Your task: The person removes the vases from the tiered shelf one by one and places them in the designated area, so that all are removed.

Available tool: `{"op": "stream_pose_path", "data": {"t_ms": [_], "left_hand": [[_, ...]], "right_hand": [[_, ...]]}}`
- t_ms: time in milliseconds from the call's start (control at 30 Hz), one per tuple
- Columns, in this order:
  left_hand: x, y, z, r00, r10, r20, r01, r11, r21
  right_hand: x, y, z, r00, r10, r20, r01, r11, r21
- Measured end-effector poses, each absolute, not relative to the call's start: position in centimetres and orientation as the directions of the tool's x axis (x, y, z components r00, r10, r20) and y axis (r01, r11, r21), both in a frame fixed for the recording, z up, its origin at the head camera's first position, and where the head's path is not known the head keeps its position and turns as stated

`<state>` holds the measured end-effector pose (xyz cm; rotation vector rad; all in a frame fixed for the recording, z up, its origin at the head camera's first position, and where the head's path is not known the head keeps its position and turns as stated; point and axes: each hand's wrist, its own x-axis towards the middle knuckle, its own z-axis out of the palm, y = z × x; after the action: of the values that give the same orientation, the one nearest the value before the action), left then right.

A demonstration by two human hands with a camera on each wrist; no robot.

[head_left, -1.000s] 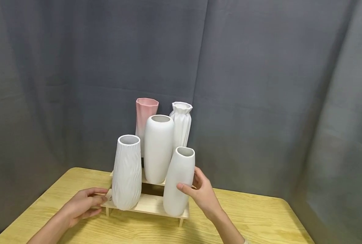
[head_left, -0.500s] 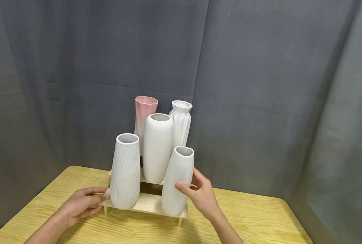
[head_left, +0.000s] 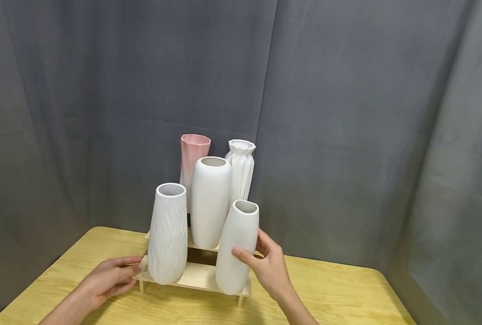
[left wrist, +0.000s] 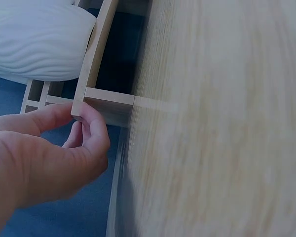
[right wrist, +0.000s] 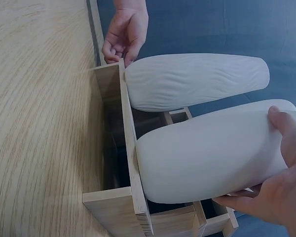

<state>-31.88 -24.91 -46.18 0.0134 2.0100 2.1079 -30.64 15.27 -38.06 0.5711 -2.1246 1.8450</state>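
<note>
My right hand holds a smooth white vase by its right side, thumb in front and fingers behind. This vase stands at the right end of the lower step of a pale wooden stepped stand, its mouth leaning slightly right. With thumb and fingers, my left hand pinches the left end of that step's board. Close to the left hand, a white vase with a wavy ribbed surface stands on the same step. In the right wrist view, the held vase has its base against the board.
Behind, a taller smooth white vase stands on a higher step. Further back are a pink-to-white vase and a pleated white vase; their bases are hidden. The stand rests on a wood-grain table, with grey curtains around.
The head view has shifted slightly, so everything sits a little lower in it. Both hands keep their holds, and the vases keep their places on the stand.
</note>
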Motion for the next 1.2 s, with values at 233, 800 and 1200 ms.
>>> {"op": "stream_pose_path", "data": {"t_ms": [233, 800, 1200], "left_hand": [[-32.1, -25.0, -46.0, -0.971, 0.187, -0.152, -0.162, -0.042, 0.986], [-32.4, -25.5, -45.4, -0.972, 0.181, -0.147, -0.157, -0.044, 0.987], [-31.2, -27.3, -45.4, -0.968, 0.205, -0.144, -0.158, -0.051, 0.986]], "right_hand": [[-30.4, 15.5, -37.5, -0.879, -0.108, 0.465, -0.476, 0.121, -0.871], [-29.3, 16.4, -33.9, -0.856, -0.061, 0.514, -0.517, 0.107, -0.849], [-29.4, 17.6, -32.9, -0.839, -0.01, 0.544, -0.541, 0.134, -0.83]]}}
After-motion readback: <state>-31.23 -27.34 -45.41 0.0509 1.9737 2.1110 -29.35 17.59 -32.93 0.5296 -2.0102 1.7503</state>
